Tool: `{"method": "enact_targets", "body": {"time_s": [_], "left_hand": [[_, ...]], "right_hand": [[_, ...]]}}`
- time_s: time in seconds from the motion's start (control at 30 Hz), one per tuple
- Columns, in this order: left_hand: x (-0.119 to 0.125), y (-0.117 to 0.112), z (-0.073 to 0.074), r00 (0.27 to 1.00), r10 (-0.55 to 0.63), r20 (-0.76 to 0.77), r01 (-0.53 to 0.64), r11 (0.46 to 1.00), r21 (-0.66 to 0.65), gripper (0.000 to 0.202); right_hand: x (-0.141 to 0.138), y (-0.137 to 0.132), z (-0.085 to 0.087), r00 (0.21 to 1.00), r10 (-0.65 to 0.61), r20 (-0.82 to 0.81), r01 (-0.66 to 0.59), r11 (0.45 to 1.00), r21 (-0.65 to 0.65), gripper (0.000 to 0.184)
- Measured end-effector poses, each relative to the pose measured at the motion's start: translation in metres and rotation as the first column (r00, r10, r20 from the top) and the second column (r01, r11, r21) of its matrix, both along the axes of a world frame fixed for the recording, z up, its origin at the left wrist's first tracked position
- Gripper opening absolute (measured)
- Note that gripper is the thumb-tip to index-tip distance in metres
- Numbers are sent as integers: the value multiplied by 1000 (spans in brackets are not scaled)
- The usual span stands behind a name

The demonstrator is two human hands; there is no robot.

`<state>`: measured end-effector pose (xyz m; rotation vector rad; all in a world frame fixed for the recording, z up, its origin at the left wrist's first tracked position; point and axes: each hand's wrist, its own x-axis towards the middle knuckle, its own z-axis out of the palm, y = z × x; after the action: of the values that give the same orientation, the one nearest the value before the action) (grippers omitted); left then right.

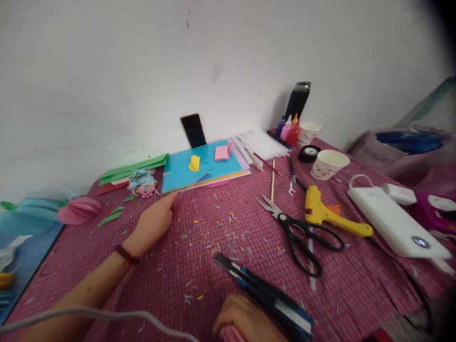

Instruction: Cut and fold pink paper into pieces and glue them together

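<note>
My left hand (155, 219) reaches to the near left corner of a stack of coloured paper sheets (178, 171) with blue on top. Its index finger points at the stack's edge and the other fingers are curled; whether a sheet is pinched is hidden. At the bottom edge of the view my right hand (245, 317) is closed around a pink folded paper piece (232, 333), mostly cut off. Just beyond it lies a blue and black utility knife (267, 292) on the checked tablecloth. Black-handled scissors (295, 232) rest farther right.
Paper scraps litter the red checked tablecloth (199, 280). To the right lie a yellow glue gun (331, 213), a white power bank (395, 221) and paper cups (329, 165). A phone (193, 129) leans on the wall. Paper ornaments (80, 210) sit left; a cable (89, 311) crosses in front.
</note>
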<state>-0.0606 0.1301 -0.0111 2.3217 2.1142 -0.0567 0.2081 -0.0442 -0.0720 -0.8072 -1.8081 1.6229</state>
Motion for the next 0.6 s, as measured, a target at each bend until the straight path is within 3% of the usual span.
{"method": "enact_targets", "body": {"time_s": [0.03,0.07,0.13,0.17,0.23,0.3,0.4,0.47,0.53,0.6], "left_hand": [[-6,-1,3,1000,16,-5,-16,1000,8,57],[-13,-3,7,1000,28,-14,-28,1000,14,55],[-31,-14,13,999,33,-41,-32,999,24,50],[-39,-22,16,997,26,-71,-24,999,35,49],[-51,-42,18,975,-40,-221,81,980,181,52],[-52,-64,18,973,-107,-205,166,942,292,53],[-25,-93,26,933,-351,78,314,901,300,47],[2,-104,39,850,-445,283,354,880,317,43],[28,-107,54,766,-522,375,403,845,353,45],[45,-104,63,713,-523,467,392,850,353,41]], "right_hand": [[0,-1,2,991,-56,-118,45,995,-89,14],[1,-2,6,951,-189,-246,129,962,-241,15],[5,-3,20,809,-369,-458,59,826,-561,27],[8,-2,28,756,-417,-504,-8,765,-645,33],[13,0,43,672,-462,-579,-102,717,-690,37],[16,4,57,663,-440,-606,-127,732,-670,36],[19,17,76,803,-244,-544,-55,878,-475,32],[18,34,86,927,-44,-372,-28,982,-187,38],[13,57,91,986,91,-142,-74,990,119,54],[5,83,89,988,152,-10,-140,934,330,70]]}}
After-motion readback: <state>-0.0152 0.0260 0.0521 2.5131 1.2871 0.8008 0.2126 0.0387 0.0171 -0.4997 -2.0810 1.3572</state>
